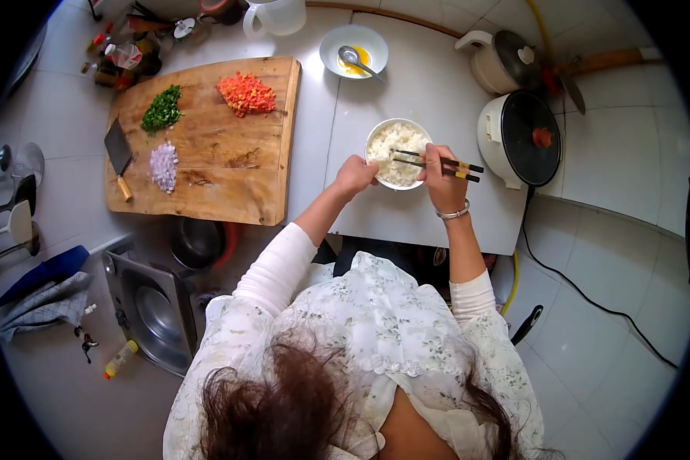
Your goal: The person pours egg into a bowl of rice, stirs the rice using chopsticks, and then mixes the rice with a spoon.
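A white bowl (398, 185) filled with white rice (399, 142) stands on the counter in front of me. My left hand (356, 175) grips the bowl's left rim, its fingers closed there. In my right hand (440, 178) is a pair of dark chopsticks (461, 169) with pale bands near the top ends. Their tips reach into the rice from the right. Beyond the rice bowl sits a pale bowl (331, 50) with yellow beaten egg (363, 59) and a metal spoon (349, 55) in it.
A thick wooden cutting board (230, 169) at left carries chopped greens (161, 109), red-orange diced pieces (245, 95), pale purple diced pieces (163, 167) and a cleaver (118, 147). Lidded cookers (500, 142) (492, 70) stand at right. A sink (115, 268) lies lower left.
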Demonstrator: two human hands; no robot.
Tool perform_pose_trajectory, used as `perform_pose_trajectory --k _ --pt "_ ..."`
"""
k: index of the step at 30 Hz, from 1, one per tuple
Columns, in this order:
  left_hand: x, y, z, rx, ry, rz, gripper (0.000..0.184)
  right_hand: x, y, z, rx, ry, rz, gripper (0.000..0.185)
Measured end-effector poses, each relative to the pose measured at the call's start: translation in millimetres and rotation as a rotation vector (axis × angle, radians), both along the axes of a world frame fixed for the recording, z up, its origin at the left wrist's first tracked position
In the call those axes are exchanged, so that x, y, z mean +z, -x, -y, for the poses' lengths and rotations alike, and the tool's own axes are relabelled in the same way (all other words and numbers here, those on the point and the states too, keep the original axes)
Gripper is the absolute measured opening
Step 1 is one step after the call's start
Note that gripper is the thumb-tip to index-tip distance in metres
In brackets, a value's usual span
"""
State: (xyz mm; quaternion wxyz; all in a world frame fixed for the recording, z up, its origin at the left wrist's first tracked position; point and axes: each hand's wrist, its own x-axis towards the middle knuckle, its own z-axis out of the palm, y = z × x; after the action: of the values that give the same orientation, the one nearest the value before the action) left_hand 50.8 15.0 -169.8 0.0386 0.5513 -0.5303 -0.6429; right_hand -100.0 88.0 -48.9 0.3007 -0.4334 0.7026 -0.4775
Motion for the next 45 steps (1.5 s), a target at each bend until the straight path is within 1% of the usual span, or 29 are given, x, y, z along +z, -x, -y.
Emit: perform_pose_trajectory --k 2,3,5,6,7,10,13,15,17,20,21,24,28,30,32,35,38,39,42,43,45 --pt "0 0 1 -0.005 0.003 0.002 0.029 -8 -9 3 0.032 -0.015 0.109 0.026" --pt "3 0 1 -0.005 0.002 0.003 0.029 -23 -10 5 0.055 -0.095 0.190 0.022" --pt "12 -2 2 -0.026 -0.016 0.018 0.029 -37 6 14 0.071 -0.102 0.146 0.021" --pt "18 -2 4 -0.043 -0.031 0.029 0.029 -33 10 17 0.081 -0.104 0.123 0.021" --pt "22 -2 4 -0.062 -0.048 0.040 0.029 -26 16 16 0.100 -0.109 0.027 0.022" --pt "21 -2 2 -0.019 -0.016 0.002 0.029 5 19 0 0.041 0.037 0.160 0.025" --pt "24 -1 4 -0.045 -0.048 0.070 0.027 32 21 -24 -0.119 0.008 0.131 0.027" --pt "26 0 3 -0.030 -0.037 0.080 0.027 22 21 -32 -0.194 -0.068 0.128 0.027" --pt "25 2 3 -0.035 -0.017 0.093 0.026 -5 16 -34 -0.262 -0.142 0.118 0.030" --pt "14 2 4 -0.056 0.023 0.107 0.027 -42 10 -21 -0.412 0.011 0.274 0.033" --pt "13 3 4 -0.056 0.036 0.104 0.027 -43 11 -18 -0.436 0.017 0.281 0.034" --pt "11 2 6 -0.071 0.062 0.093 0.028 -37 14 -22 -0.509 0.147 0.381 0.035" --pt "20 1 3 -0.062 0.059 0.108 0.028 -17 14 -14 -0.407 0.197 0.360 0.034" --pt "14 2 3 -0.052 0.050 0.076 0.028 -23 9 -5 -0.297 0.185 0.362 0.031" --pt "7 2 3 -0.040 0.022 0.056 0.027 -33 1 6 -0.197 0.073 0.326 0.031" --pt "12 2 2 -0.015 -0.033 0.039 0.026 -43 6 11 -0.049 -0.079 0.178 0.030" --pt "14 2 4 0.011 -0.031 0.032 0.025 -15 6 8 0.016 -0.089 -0.106 0.030" --pt "18 2 5 0.006 -0.028 0.038 0.025 -1 3 7 0.006 -0.104 -0.061 0.030" --pt "18 1 1 0.005 -0.036 0.030 0.026 -12 -7 10 0.060 0.004 0.029 0.030" --pt "17 1 3 0.007 -0.033 0.023 0.026 -25 -10 12 0.077 -0.038 0.067 0.027" --pt "24 -1 2 0.017 -0.055 -0.004 0.026 -31 -1 14 0.055 -0.111 0.044 0.025"
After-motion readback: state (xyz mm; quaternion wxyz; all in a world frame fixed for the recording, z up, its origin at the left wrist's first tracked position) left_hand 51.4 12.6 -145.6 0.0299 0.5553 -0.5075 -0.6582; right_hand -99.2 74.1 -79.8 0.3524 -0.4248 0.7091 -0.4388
